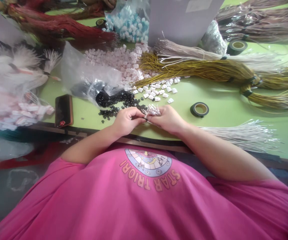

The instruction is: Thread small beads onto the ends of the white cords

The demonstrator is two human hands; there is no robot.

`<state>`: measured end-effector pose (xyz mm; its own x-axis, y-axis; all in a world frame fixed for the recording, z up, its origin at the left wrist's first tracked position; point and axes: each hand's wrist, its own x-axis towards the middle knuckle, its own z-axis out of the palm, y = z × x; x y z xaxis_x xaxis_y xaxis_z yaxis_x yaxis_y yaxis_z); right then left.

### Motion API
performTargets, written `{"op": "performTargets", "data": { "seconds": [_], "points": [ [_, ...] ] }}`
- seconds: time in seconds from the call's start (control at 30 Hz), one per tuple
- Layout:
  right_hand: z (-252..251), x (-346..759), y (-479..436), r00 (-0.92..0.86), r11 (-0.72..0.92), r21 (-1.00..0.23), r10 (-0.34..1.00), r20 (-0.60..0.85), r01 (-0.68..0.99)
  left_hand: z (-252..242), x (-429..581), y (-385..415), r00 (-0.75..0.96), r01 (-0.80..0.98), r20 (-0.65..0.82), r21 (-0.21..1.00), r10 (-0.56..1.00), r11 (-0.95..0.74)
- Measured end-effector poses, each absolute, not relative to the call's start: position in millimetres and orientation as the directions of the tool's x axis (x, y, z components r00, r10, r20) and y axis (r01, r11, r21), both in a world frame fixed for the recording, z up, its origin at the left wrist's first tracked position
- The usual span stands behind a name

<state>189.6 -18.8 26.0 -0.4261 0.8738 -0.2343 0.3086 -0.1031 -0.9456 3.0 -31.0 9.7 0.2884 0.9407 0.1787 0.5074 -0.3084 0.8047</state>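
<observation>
My right hand (170,120) is closed round a bundle of white wires (153,110), whose silvery tips fan out above the thumb. The long tails of white wires (241,135) spread over the table to the right, past my forearm. Fingers pinched, my left hand (127,121) meets the bundle at the wire tips. Something small and dark shows at its fingertips, too small to name. Just beyond that hand lies a scattered pile of small black pieces (116,103). Behind them is a heap of small white plastic connectors (156,90).
A phone (64,110) lies at the left near the table edge, beside bagged white parts (21,113). A black tape roll (199,109) rests to the right. Yellow wire bundles (209,70) and another tape roll (237,47) lie behind. A grey bin (181,23) stands at the back.
</observation>
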Motion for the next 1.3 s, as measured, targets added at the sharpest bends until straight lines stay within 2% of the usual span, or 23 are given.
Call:
{"op": "performTargets", "data": {
  "seconds": [0.23,0.4,0.6,0.8,1.1,1.3],
  "points": [
    [24.0,190.8,-18.4,-0.446,-0.089,-0.953,0.868,-0.216,0.289,19.7,-4.3,-38.0,0.368,0.613,0.127,0.711,0.921,-0.344],
    [21.5,192.4,-16.7,-0.356,0.037,-0.958,0.932,-0.071,0.286,27.5,-24.8,-39.0,0.470,0.707,0.045,0.579,0.882,-0.406],
    [15.6,193.5,-16.1,-0.332,-0.107,-0.965,0.925,-0.186,0.240,33.0,-60.0,-11.2,0.214,0.893,0.082,0.388,0.973,-0.229],
    [19.7,194.7,-16.3,-0.391,-0.099,-0.957,0.897,-0.204,0.272,27.3,-57.7,6.7,0.315,0.928,-0.057,0.226,0.947,-0.295],
    [24.4,195.2,-15.5,-0.462,-0.016,-0.946,0.870,-0.173,0.325,23.0,-54.8,17.5,0.369,0.923,-0.182,0.186,0.911,-0.337],
    [26.1,193.2,-16.8,-0.437,-0.059,-0.949,0.878,-0.197,0.309,24.7,-59.4,17.2,0.368,0.923,-0.156,0.180,0.917,-0.340]
  ]
}}
